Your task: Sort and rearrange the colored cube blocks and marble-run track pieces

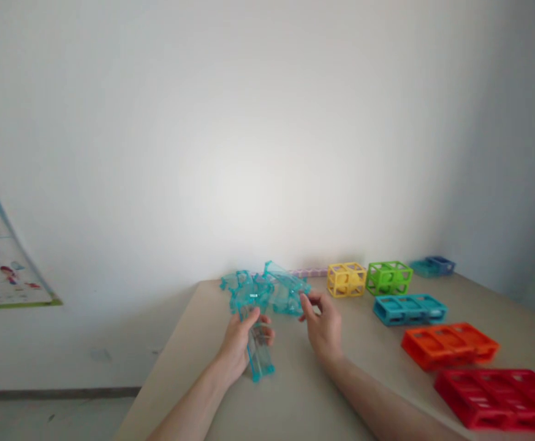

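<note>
My left hand (pixel 242 343) is closed around a translucent teal plastic piece (pixel 260 355), long and box-like, made of tile-like panels, tilted over the table. Just beyond it lies a jumbled pile of translucent teal plastic tiles (pixel 249 288), some of them angled upward. My right hand (pixel 323 324) is at the right edge of this pile. Its thumb and fingers are pinched at a teal tile (pixel 290 300) there; the exact grip is partly hidden by the fingers.
On the right of the table (pixel 295 398) stand a yellow frame block (pixel 346 280), a green one (pixel 389 278), and flat teal (pixel 409 309), orange (pixel 450 345) and red (pixel 501 398) frame blocks. Blue pieces (pixel 439 265) sit in the far corner. A poster (pixel 10 257) hangs left.
</note>
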`<state>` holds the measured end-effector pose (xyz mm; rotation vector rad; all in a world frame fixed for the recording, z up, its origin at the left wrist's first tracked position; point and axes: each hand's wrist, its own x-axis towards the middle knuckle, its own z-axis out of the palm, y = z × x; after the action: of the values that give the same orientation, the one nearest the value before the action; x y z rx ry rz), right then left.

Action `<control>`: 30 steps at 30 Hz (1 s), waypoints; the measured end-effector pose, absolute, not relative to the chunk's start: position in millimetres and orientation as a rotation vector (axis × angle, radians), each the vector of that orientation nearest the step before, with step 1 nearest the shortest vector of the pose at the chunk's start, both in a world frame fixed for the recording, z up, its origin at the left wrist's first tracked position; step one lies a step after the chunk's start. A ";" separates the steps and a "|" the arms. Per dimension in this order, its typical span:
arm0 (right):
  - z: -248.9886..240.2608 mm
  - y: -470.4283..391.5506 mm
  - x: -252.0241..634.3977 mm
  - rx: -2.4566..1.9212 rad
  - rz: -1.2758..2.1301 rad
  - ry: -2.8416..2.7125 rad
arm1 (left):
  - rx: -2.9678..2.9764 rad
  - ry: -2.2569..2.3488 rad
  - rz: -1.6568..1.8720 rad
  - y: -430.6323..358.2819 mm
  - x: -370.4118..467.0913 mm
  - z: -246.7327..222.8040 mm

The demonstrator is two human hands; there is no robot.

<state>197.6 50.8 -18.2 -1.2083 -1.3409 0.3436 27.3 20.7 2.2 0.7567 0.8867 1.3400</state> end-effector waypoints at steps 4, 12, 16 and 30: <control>-24.1 16.4 189.7 -1.155 0.766 -1.262 | 0.886 0.960 1.350 18.9 28.0 1.4; -17.3 25.5 186.0 -1.116 1.050 -0.992 | 0.785 0.973 1.344 23.4 28.5 -6.4; -7.3 20.6 191.6 -1.005 1.044 -0.869 | 0.770 0.904 1.395 21.5 28.2 -1.2; -9.1 -0.2 175.5 -0.655 1.617 -1.228 | 0.796 0.612 1.412 10.6 24.5 12.1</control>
<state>175.5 -0.2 -9.1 -0.6548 -1.2284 1.6169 24.5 10.6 12.1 0.7964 0.6116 1.4120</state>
